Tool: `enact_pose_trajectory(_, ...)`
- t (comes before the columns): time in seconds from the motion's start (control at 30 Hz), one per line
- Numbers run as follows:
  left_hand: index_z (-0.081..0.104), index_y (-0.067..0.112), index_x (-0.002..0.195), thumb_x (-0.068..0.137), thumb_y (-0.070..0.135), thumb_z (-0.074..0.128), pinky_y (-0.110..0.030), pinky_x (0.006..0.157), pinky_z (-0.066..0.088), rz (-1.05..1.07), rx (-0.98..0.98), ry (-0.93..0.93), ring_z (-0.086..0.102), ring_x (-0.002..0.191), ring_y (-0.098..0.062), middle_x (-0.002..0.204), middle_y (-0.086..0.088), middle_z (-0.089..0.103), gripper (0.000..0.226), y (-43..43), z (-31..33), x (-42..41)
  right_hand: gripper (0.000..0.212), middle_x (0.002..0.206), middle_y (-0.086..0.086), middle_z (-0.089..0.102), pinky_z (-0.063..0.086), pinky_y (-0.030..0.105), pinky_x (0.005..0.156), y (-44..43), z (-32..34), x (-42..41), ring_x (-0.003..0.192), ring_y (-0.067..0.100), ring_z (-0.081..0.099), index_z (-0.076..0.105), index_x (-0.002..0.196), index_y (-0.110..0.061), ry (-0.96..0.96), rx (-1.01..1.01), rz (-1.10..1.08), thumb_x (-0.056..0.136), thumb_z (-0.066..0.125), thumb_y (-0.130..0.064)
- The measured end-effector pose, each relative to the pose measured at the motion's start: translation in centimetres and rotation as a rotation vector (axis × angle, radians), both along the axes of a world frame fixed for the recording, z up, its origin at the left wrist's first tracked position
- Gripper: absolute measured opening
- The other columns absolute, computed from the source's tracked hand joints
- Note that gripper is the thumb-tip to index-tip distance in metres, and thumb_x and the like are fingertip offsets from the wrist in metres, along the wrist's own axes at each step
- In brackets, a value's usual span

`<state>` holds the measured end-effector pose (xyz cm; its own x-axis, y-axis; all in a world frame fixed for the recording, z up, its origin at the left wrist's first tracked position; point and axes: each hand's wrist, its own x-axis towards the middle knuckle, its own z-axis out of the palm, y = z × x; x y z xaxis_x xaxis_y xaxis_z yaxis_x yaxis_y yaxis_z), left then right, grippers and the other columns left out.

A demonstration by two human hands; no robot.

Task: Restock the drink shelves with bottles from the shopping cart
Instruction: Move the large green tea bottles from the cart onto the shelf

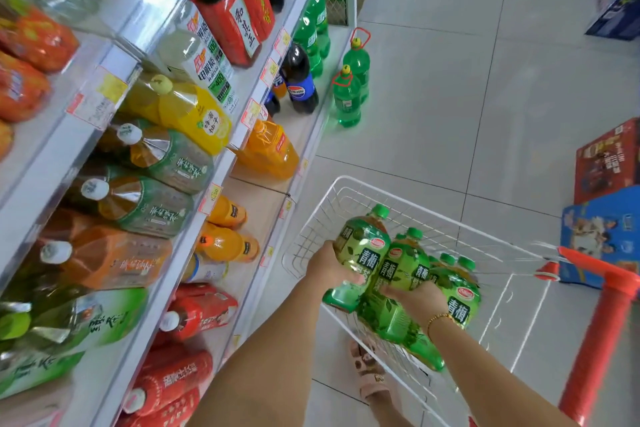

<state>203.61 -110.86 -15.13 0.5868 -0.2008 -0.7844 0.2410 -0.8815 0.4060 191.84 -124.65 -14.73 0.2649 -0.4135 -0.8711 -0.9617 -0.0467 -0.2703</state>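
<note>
A white wire shopping cart (311,239) with an orange handle (602,329) stands at the lower right and holds several green plum-tea bottles. My left hand (329,270) grips one green bottle (360,246) by its side, lifted at the cart's left edge. My right hand (415,295) is wrapped around a second green bottle (401,270) right beside it. More green bottles (457,291) lie behind them in the cart. The drink shelves (166,274) run along the left, stocked with tea, juice and soda bottles.
Two large green soda bottles (348,97) stand on the floor by the shelf's base. Stacked red and blue cartons (606,204) sit at the right, another blue box (616,14) farther back. My sandalled foot (370,371) is under the cart. Grey tile floor (450,97) stretches ahead.
</note>
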Motion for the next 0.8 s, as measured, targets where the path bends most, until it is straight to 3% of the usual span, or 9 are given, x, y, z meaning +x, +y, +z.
enact_pose_trajectory(0.1, 0.051, 0.016, 0.119, 0.055, 0.03, 0.088, -0.029, 0.083, 0.045, -0.004, 0.01, 0.022, 0.058, 0.105, -0.022, 0.117, -0.002, 0.062, 0.074, -0.2, -0.7, 0.1, 0.055, 0.049, -0.003, 0.031, 0.027, 0.019, 0.038, -0.1, -0.6, -0.2, 0.04, 0.009, 0.025, 0.037, 0.058, -0.015, 0.01, -0.013, 0.016, 0.066, 0.077, -0.052)
enact_pose_trajectory(0.33, 0.051, 0.016, 0.123, 0.058, 0.032, 0.086, -0.04, 0.094, 0.046, 0.02, -0.019, 0.068, 0.057, 0.11, -0.024, 0.12, -0.005, 0.06, 0.075, -0.1, -1.4, 0.1, 0.052, 0.047, -0.005, 0.033, 0.028, 0.02, 0.037, 0.4, -1.8, -0.9, 0.038, 0.007, 0.027, 0.039, 0.062, -0.014, -0.024, -0.068, 0.077, 0.069, 0.072, -0.054)
enact_pose_trajectory(0.4, 0.052, 0.02, 0.123, 0.054, 0.043, 0.085, -0.042, 0.096, 0.047, 0.011, -0.001, 0.009, 0.057, 0.109, -0.025, 0.121, -0.005, 0.057, 0.08, 0.1, -1.9, -0.5, 0.06, 0.049, -0.005, 0.038, 0.031, 0.019, 0.035, 0.5, -2.2, -0.9, 0.038, 0.005, 0.033, 0.049, 0.091, -0.008, -0.003, -0.101, 0.122, 0.069, 0.068, -0.06)
enact_pose_trajectory(0.47, 0.054, 0.021, 0.123, 0.057, 0.048, 0.082, -0.042, 0.095, 0.049, 0.001, 0.01, -0.095, 0.058, 0.106, -0.026, 0.118, -0.007, 0.058, 0.076, 0.2, -2.3, -1.7, 0.104, 0.057, -0.001, 0.046, 0.037, 0.019, 0.036, 0.5, -2.2, -1.1, 0.044, 0.005, 0.044, 0.025, 0.133, 0.007, 0.042, -0.115, 0.189, 0.07, 0.065, -0.065)
enact_pose_trajectory(0.53, 0.048, 0.019, 0.13, 0.065, 0.043, 0.08, -0.044, 0.096, 0.048, -0.007, -0.017, -0.17, 0.057, 0.111, -0.027, 0.119, -0.009, 0.058, 0.077, 0.0, -2.3, -3.7, 0.115, 0.074, 0.005, 0.047, 0.047, 0.022, 0.044, 0.5, -2.3, -1.6, 0.054, 0.01, 0.054, 0.014, 0.14, 0.008, 0.063, -0.125, 0.246, 0.069, 0.062, -0.069)
enact_pose_trajectory(0.6, 0.029, 0.016, 0.144, 0.071, 0.035, 0.078, -0.047, 0.105, 0.04, -0.028, -0.032, -0.218, 0.047, 0.126, -0.03, 0.135, -0.012, 0.049, 0.09, -0.1, -1.7, -5.9, 0.107, 0.091, 0.012, 0.042, 0.053, 0.026, 0.052, 0.3, -2.1, -2.0, 0.058, 0.015, 0.058, 0.026, 0.137, 0.007, 0.081, -0.094, 0.292, 0.071, 0.058, -0.07)
enact_pose_trajectory(0.67, 0.011, 0.014, 0.15, 0.078, 0.025, 0.073, -0.043, 0.113, 0.03, -0.036, -0.034, -0.273, 0.031, 0.138, -0.028, 0.15, -0.011, 0.031, 0.095, 0.2, -0.9, -8.1, 0.084, 0.099, 0.018, 0.045, 0.056, 0.028, 0.059, 0.0, -1.2, -2.4, 0.059, 0.019, 0.06, 0.049, 0.118, 0.005, 0.073, -0.089, 0.407, 0.077, 0.052, -0.069)
enact_pose_trajectory(0.73, 0.008, 0.013, 0.151, 0.085, 0.018, 0.065, -0.037, 0.115, 0.024, -0.049, -0.017, -0.317, 0.021, 0.143, -0.025, 0.156, -0.008, 0.017, 0.087, 0.8, 0.0, -9.9, 0.064, 0.089, 0.013, 0.053, 0.056, 0.029, 0.065, -0.6, -0.2, -2.9, 0.063, 0.02, 0.061, 0.059, 0.098, -0.002, 0.036, -0.11, 0.5, 0.083, 0.049, -0.064)
enact_pose_trajectory(0.8, 0.011, 0.013, 0.151, 0.089, 0.015, 0.06, -0.035, 0.115, 0.024, -0.06, -0.016, -0.314, 0.019, 0.144, -0.024, 0.158, -0.006, 0.012, 0.079, 1.2, 1.0, -11.4, 0.05, 0.079, 0.007, 0.056, 0.054, 0.025, 0.06, -1.6, 0.7, -3.5, 0.065, 0.017, 0.059, 0.057, 0.086, -0.004, 0.004, -0.15, 0.592, 0.088, 0.051, -0.054)
